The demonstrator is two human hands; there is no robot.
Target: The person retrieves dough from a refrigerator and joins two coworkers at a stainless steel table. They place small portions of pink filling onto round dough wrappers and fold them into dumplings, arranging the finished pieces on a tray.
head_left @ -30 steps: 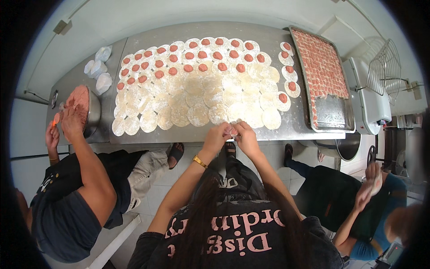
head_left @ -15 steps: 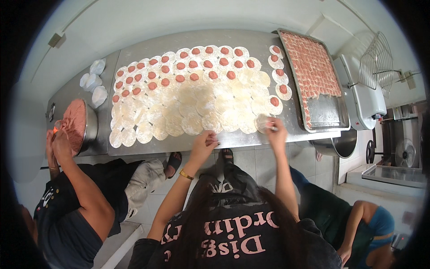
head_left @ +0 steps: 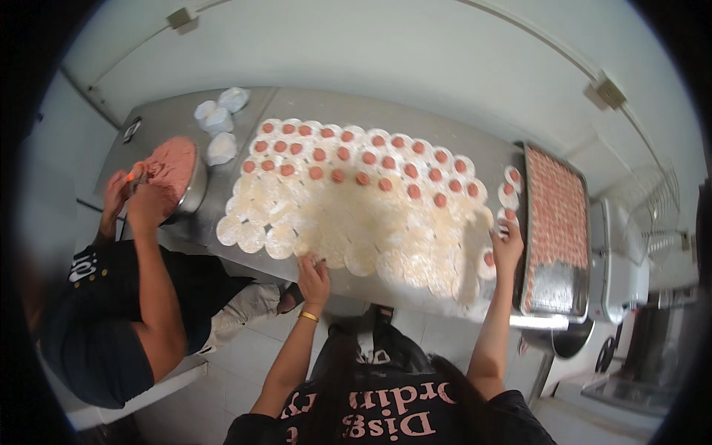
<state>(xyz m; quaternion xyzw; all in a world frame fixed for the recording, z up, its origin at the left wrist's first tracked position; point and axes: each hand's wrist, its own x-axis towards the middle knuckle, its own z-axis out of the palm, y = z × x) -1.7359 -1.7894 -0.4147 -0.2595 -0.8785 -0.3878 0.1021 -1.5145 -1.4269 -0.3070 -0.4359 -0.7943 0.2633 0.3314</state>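
Even, moderately bright indoor light with a slightly grey cast; the lamp itself is out of view. The pale wall is softly lit. A broad, soft-edged shadow dims the middle of the dough circles, and a smaller one falls beside the right hand. The metal table has a dull sheen, whitening along its near edge. Fisheye distortion bows straight lines, corners fade to black, and the wire rack at far right looks smeared.
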